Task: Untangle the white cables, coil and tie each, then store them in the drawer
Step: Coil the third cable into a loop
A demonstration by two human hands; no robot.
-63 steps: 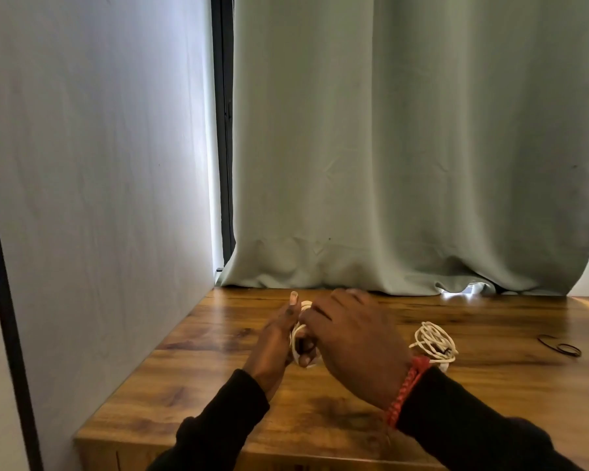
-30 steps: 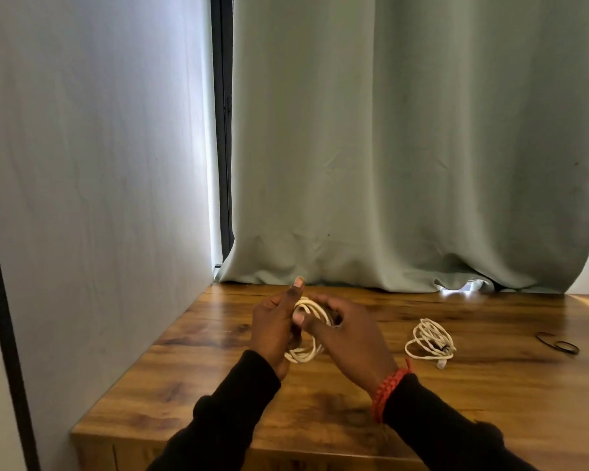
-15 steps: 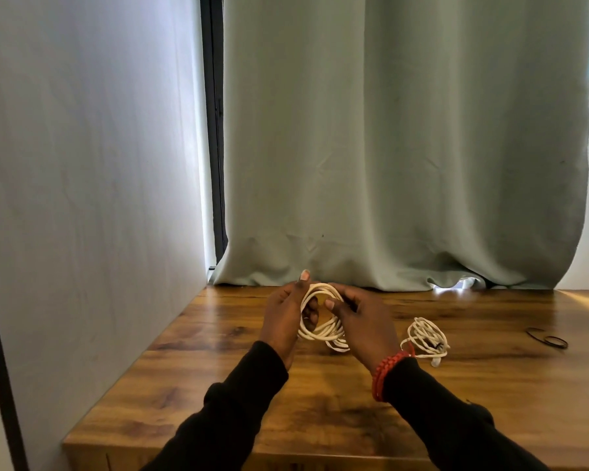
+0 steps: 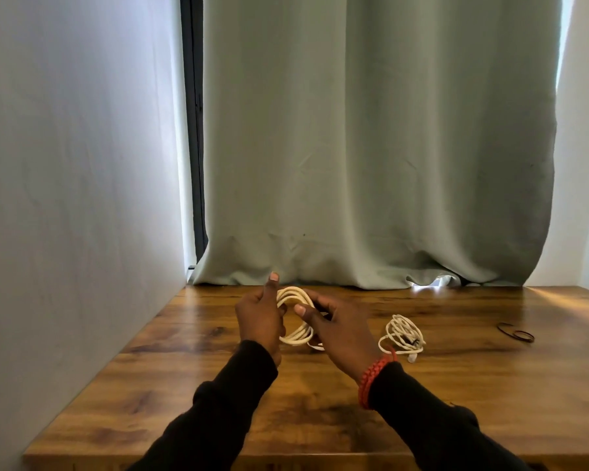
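A cream-white cable coil (image 4: 296, 314) is held upright above the wooden table (image 4: 218, 413), between both hands. My left hand (image 4: 259, 317) grips the coil's left side, thumb pointing up. My right hand (image 4: 337, 329) holds its right side, thumb pressed across the loops. A short end of this cable hangs below the right hand. A second white cable (image 4: 403, 336) lies on the table in a loose bundle, just right of my right wrist. The drawer is not in view.
Two dark bands (image 4: 516, 333) lie on the table at the far right. A grey-green curtain (image 4: 371, 147) hangs along the table's back edge. A pale wall (image 4: 75, 198) closes off the left side.
The hands have risen and moved apart, so the coil now shows as an open ring between them. The camera has tilted a little; the second cable has not moved.
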